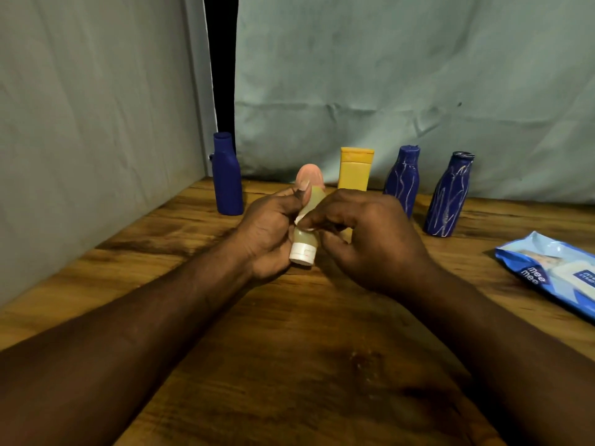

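Translucent tube (303,244), white cap toward us, sits between both hands over the wooden table (289,365) | our left hand (267,233) curls round its body | our right hand (370,243) pinches its middle, thumb and forefinger | yellow container (354,172) upright behind | wipes pack (553,275) far right

Grained wooden table (289,349), creased matt cloth backdrop (386,75), glossy plastic wipes pack (553,275), translucent plastic tube (306,239).

We count seven items on the table (289,365): three blue bottles at its far edge, namely one plain bottle (227,178) and two streaked bottles (403,178) (449,196); one yellow tube (354,170); one pink container (309,177); one white-capped tube (304,246); and one wipes pack (553,278) at the right edge.
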